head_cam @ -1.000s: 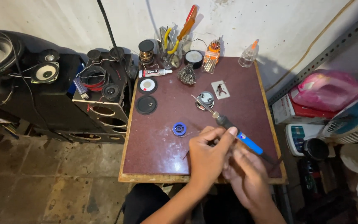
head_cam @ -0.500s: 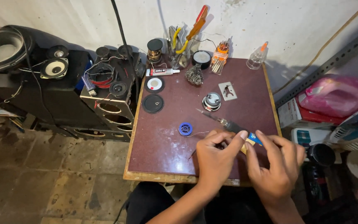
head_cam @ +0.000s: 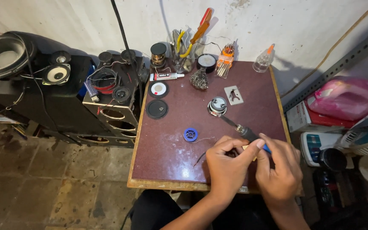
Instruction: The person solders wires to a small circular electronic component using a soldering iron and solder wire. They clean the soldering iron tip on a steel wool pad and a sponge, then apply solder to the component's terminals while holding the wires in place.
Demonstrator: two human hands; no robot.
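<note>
At the table's (head_cam: 171, 145) centre lies a blue solder spool (head_cam: 190, 135), with the left hand (head_cam: 228, 168) at its four o'clock, fingers pinched together on something too small to tell. The right hand (head_cam: 280, 170), beside it at three o'clock, grips a soldering iron (head_cam: 245, 133), whose tip points toward eleven o'clock at a small round speaker (head_cam: 217, 105).
</note>
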